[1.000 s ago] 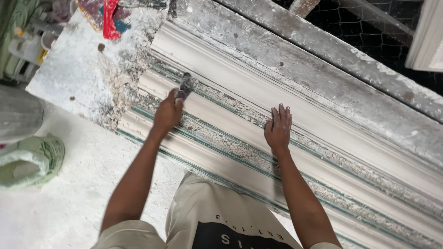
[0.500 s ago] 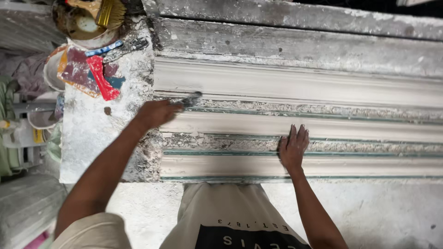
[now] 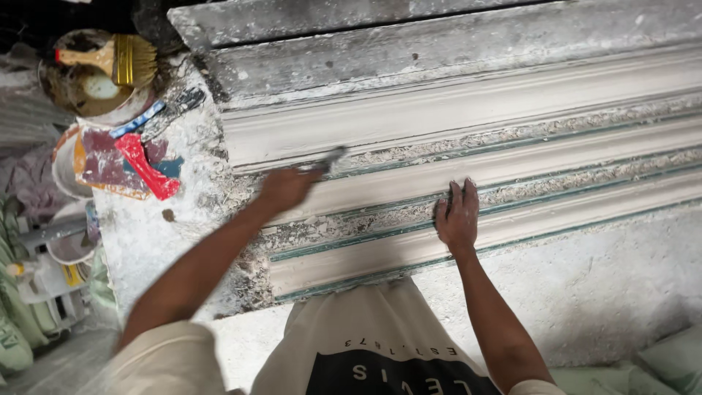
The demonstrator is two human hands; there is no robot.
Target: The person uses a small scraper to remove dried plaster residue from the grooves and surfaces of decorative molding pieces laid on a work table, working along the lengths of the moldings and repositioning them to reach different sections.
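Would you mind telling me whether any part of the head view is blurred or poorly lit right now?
In the head view, the left hand and the scraper it holds are smeared by motion blur; the right hand, flat on the plaster moulding, is sharp; lighting there is soft and even, without glare; the top left corner around the brush is dim.

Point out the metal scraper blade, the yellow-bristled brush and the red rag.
metal scraper blade (image 3: 333,156), head view, on the flat grey blade past the left hand (image 3: 287,188)
yellow-bristled brush (image 3: 134,61), head view, on the bristles, over the round bucket
red rag (image 3: 146,167), head view, on the mid strip
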